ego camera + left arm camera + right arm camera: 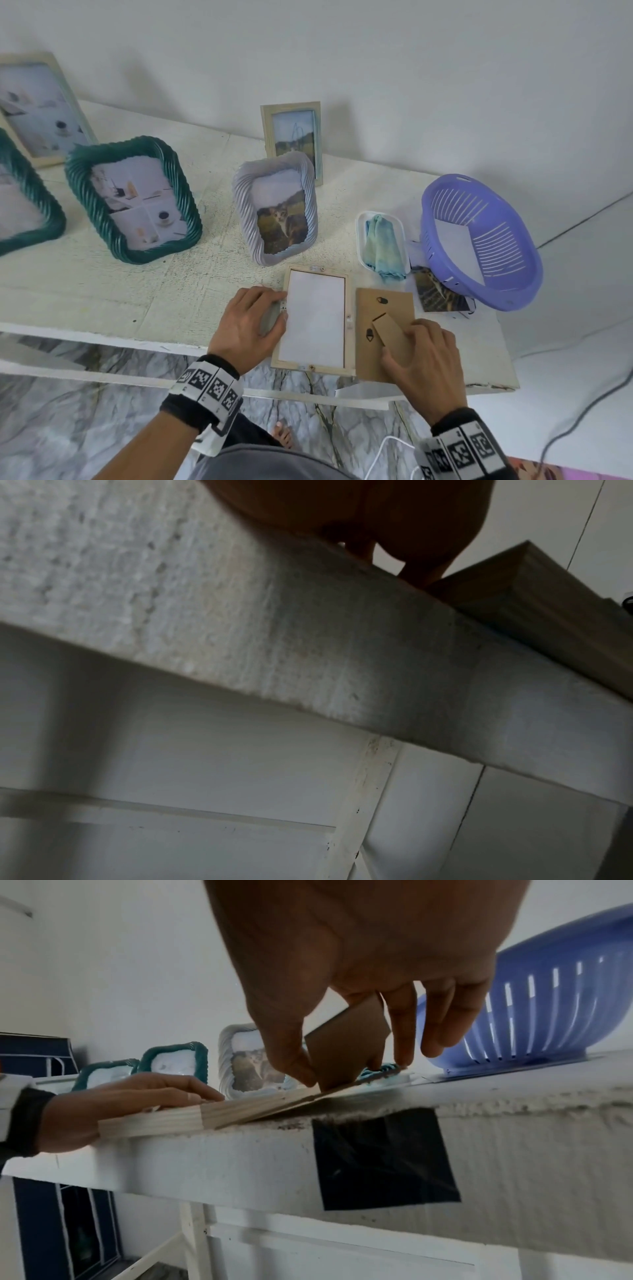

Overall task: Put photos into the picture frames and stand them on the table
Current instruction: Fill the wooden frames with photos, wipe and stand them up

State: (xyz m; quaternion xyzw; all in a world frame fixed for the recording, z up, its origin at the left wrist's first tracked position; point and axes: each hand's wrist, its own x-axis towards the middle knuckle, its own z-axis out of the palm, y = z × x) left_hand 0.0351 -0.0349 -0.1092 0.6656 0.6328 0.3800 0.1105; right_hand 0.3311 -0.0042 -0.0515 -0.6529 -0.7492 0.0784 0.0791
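A light wooden picture frame [348, 298] [154, 1121] [534, 610] lies face down at the table's front edge, with the white back of a photo [315, 318] showing inside it. My left hand [257, 318] [137, 1096] lies on the frame's left rail, fingers fairly straight and pressing down. To the right of the frame lies the brown backing board [368, 308]. My right hand [421, 356] [342, 988] pinches its stand flap [390, 332] [346, 1053] between thumb and fingers, with the flap raised off the board.
Several filled frames stand further back: a grey one with a cat photo [275, 209], a green one [133, 198], a small wooden one [293, 137]. At the right are a white tray with a cloth [380, 240], a purple basket [479, 240] and a loose photo [442, 291].
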